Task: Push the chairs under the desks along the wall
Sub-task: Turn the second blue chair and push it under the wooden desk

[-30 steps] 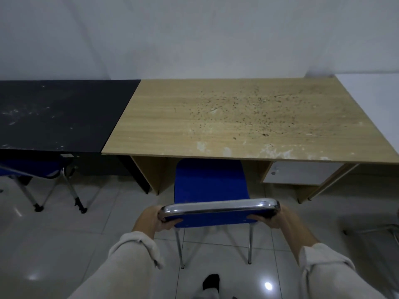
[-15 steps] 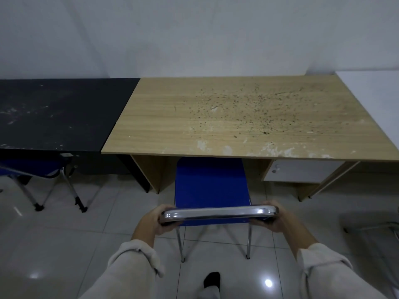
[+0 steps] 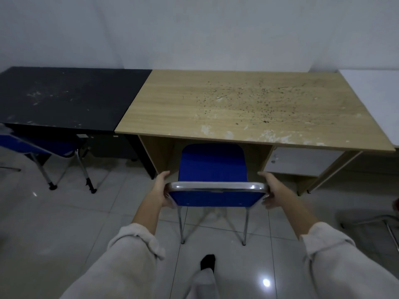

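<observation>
My left hand (image 3: 161,190) and right hand (image 3: 272,190) clamp the two ends of the chrome top rail of the blue padded chair with chrome tube legs (image 3: 213,169), at the centre of the frame; on each side the thumb reaches forward past the rail corner while the other fingers curl against the blue backrest, pressed together. The chair's seat points into the open knee space of the light wood-grain desk with the speckled, chipped top (image 3: 248,108), and its front edge lies just under the desk's near edge, with the backrest and rear legs out on the white glossy tile floor (image 3: 64,223). There is a gap between the seat and the desk's left side panel, and another between the seat and the pale grey drawer unit (image 3: 302,162) on the right. To the left, touching the wooden desk edge to edge, stands a black scuffed desk (image 3: 64,96), with a second blue folding chair (image 3: 43,147) partly beneath it at the left edge of the frame. A white desk top (image 3: 375,93) shows at the upper right. Chrome tubing of another piece of furniture (image 3: 375,221) sits at the right edge, well apart. My black-socked foot (image 3: 207,262) stands behind the chair's rear legs.
</observation>
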